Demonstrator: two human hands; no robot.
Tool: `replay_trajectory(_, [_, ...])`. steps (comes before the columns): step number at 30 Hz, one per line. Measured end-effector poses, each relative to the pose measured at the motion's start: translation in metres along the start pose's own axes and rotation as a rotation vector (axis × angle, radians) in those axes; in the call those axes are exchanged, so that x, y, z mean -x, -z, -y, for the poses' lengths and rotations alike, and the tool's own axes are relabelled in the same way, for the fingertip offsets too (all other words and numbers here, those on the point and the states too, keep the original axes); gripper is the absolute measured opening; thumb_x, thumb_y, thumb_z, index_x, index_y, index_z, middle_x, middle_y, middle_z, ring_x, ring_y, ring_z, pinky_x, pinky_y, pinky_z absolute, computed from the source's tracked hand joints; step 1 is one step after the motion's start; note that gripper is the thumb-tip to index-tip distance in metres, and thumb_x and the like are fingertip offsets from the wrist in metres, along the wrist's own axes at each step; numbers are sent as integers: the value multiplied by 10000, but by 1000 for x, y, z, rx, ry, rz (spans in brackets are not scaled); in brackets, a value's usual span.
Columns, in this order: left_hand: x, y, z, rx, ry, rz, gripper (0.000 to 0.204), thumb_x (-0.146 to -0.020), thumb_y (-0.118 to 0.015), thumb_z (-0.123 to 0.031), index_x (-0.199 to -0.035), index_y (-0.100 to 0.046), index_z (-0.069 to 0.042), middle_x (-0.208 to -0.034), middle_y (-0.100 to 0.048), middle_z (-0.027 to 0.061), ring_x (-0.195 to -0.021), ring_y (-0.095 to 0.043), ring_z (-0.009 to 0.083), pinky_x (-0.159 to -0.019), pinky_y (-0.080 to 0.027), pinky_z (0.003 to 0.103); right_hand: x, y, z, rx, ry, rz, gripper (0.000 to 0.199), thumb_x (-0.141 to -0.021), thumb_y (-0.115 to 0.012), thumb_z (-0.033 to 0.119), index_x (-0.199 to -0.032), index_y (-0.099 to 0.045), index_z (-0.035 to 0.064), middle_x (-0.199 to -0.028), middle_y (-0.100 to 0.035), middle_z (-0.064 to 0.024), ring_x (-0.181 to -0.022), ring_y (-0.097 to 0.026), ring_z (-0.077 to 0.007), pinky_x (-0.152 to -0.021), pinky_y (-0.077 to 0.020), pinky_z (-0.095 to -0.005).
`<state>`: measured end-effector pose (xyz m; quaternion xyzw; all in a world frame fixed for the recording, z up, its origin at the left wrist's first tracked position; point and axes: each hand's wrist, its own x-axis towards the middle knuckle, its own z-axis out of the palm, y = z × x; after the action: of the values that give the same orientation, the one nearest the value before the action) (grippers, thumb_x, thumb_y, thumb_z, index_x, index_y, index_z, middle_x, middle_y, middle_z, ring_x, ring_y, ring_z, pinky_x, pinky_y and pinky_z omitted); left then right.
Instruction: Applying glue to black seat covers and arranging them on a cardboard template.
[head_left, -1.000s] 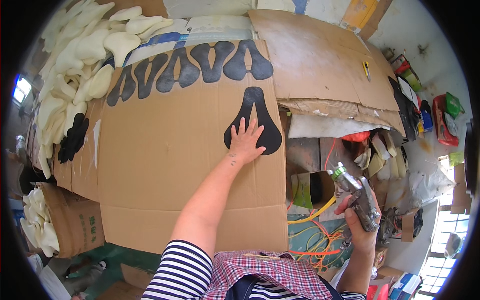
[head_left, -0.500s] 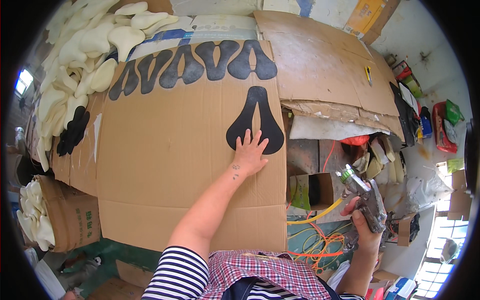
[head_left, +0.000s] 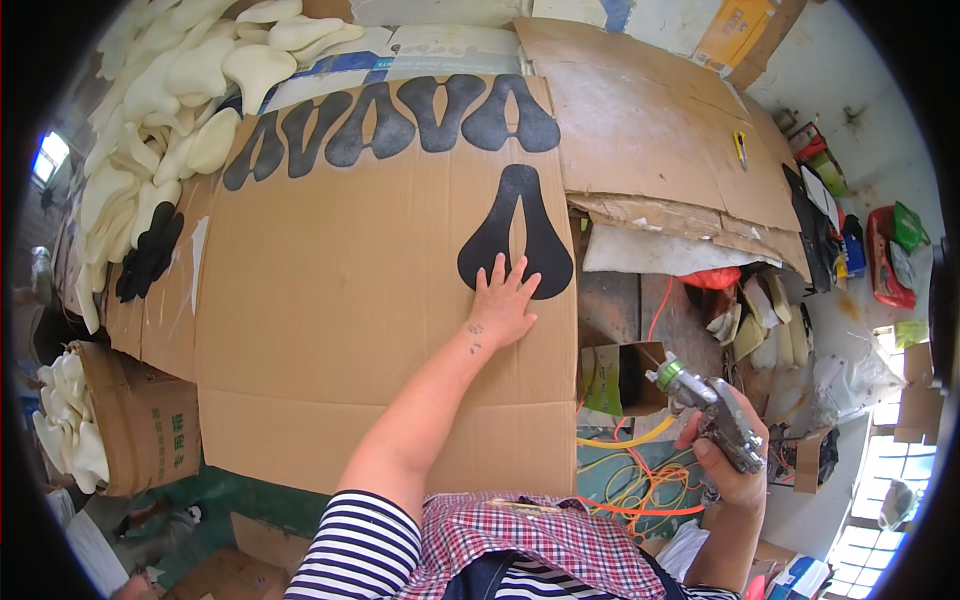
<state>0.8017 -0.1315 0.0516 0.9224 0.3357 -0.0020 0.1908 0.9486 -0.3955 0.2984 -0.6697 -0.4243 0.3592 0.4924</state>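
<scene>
Flat, the left hand touches a black saddle-shaped piece; right grip clasps a spray gun.

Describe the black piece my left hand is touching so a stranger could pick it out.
On the big cardboard sheet, below the row of black pieces, one black saddle-shaped piece lies alone. The left hand touches its wide end; unlike the rest, it has no neighbours.

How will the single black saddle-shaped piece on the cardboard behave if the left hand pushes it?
The black saddle-shaped piece lies flat and thin, so it is probably light and would slide easily on the cardboard sheet. Its central slit suggests some flex. The left hand touches its lower edge.
</scene>
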Motion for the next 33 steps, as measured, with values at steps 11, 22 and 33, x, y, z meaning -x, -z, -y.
replay_trajectory(11, [18,-11,-8,-7,-3,5,690,-842,-634,-371,-1450,-380,-167,-1571,-182,121,-1450,-110,397,-1139,-190,583,-6,5,8,41,8,-73,637,-791,-720,173,-1329,-458,-44,-845,-630,-97,-778,-604,-165,-724,-484,-298])
replay_trajectory(22, [36,-17,-22,-48,5,21,681,-845,-626,-370,-1445,-384,-155,-1560,-220,118,-1435,-135,431,-1136,-195,575,-7,6,11,53,-41,28,645,-755,-726,125,-1315,-465,-62,-849,-639,-86,-753,-603,-156,-706,-487,-280])
replay_trajectory(33, [41,-17,-27,-57,31,35,679,-854,-617,-382,-1452,-377,-169,-1563,-229,86,-1430,-157,433,-1119,-199,603,-9,3,17,29,-66,43,649,-750,-736,146,-1315,-480,-44,-862,-635,-91,-758,-600,-146,-704,-478,-277])
